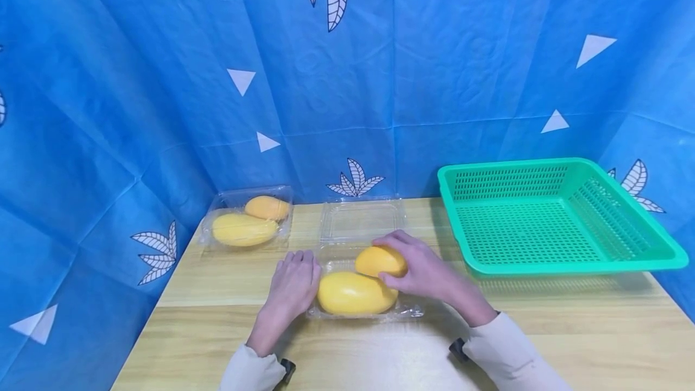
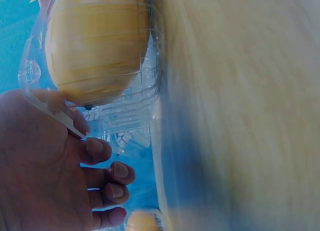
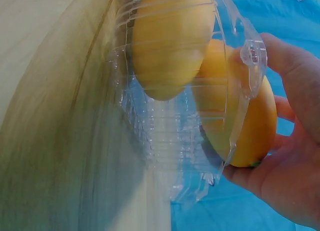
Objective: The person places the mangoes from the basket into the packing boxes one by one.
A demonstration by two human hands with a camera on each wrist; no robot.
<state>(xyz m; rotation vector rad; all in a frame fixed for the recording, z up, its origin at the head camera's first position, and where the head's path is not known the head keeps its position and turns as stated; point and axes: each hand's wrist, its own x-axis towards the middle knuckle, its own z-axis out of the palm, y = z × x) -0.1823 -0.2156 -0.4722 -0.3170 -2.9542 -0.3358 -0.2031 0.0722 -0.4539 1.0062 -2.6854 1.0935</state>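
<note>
An unlidded clear plastic clamshell box stands at the table's middle, its lid folded back behind it. A large yellow mango lies along its front side. My right hand grips a smaller orange-yellow mango at the box's back right, thumb in front and fingers over the far side. In the right wrist view, that mango sits partly above the rim. My left hand rests at the box's left edge, fingers loosely bent; its thumb shows through the plastic in the left wrist view.
Another clear box at the back left holds a large yellow mango and a smaller orange one. A green perforated plastic basket stands at the right. Blue patterned cloth hangs behind the wooden table.
</note>
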